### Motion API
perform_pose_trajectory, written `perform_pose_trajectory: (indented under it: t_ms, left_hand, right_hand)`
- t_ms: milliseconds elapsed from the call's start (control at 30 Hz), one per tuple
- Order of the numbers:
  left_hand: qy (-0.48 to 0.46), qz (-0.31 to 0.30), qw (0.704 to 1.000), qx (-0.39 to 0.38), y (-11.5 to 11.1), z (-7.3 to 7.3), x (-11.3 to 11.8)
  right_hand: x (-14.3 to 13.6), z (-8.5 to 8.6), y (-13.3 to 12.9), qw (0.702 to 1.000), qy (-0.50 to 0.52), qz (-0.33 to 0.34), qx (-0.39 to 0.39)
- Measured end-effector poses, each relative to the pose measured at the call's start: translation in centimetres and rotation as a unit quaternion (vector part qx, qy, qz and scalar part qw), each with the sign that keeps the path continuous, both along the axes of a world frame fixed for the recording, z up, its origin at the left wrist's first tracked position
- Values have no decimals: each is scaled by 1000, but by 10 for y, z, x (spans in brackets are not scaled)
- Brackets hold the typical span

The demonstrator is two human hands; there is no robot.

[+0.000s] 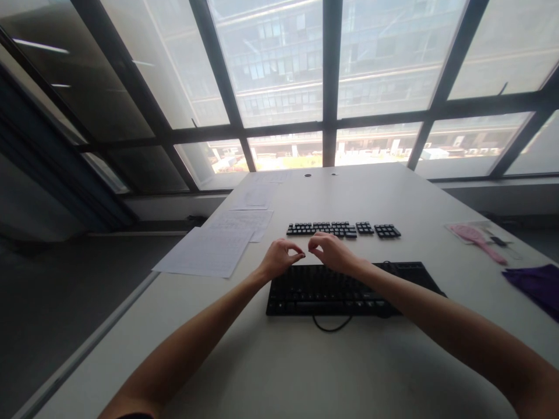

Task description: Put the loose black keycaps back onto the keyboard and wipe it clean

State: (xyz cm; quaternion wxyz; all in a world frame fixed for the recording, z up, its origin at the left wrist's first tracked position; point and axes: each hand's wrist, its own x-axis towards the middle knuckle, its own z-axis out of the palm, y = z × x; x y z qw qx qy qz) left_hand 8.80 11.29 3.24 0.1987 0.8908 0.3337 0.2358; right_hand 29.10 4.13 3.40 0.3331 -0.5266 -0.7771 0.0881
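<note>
My left hand (282, 256) pinches a small dark piece (303, 255); my right hand (329, 251) is curled with fingertips drawn in, contents I cannot tell; the keyboard (323, 291) lies nearside of both hands, long axis left to right; the keys (322, 226) lie just beyond, roughly parallel, the right hand nearer.

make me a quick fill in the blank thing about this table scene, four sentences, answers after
The cloth near the right edge of the table is ____ in colour.
The right hand is farther from the paper than the ____ hand is.
The keyboard is ____ in colour.
The loose keys lie ____ from the person than the keyboard does.

Missing words: purple; left; black; farther.
</note>
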Motion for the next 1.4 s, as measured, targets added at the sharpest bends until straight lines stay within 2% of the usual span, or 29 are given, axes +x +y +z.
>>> perform_pose_trajectory:
  t_ms: [167,300,600,800,933,1200,1400]
  left_hand:
    - [-48,-51,990,-123,-49,6,-26]
    - [-55,-65,984,-158,-65,-2,-30]
    - [-66,-63,990,-104,-69,-12,-25]
    - [-65,-68,994,-47,-73,-21,-25]
    - [-61,-84,995,-8,-73,-25,-27]
    - [-43,-108,993,34,-76,-23,-29]
    - [-24,-107,992,59,-83,-22,-31]
  right_hand:
    - [-8,-4,-53,995,83,20,-47]
    - [-16,-14,-71,992,107,13,-67]
    - [-22,-23,-75,991,121,17,-60]
    - [-25,-29,-77,993,106,27,-55]
    - [-26,-30,-78,997,71,36,-25]
    - [-29,-43,-77,998,3,63,18]
    - [-32,-34,-87,999,-1,39,11]
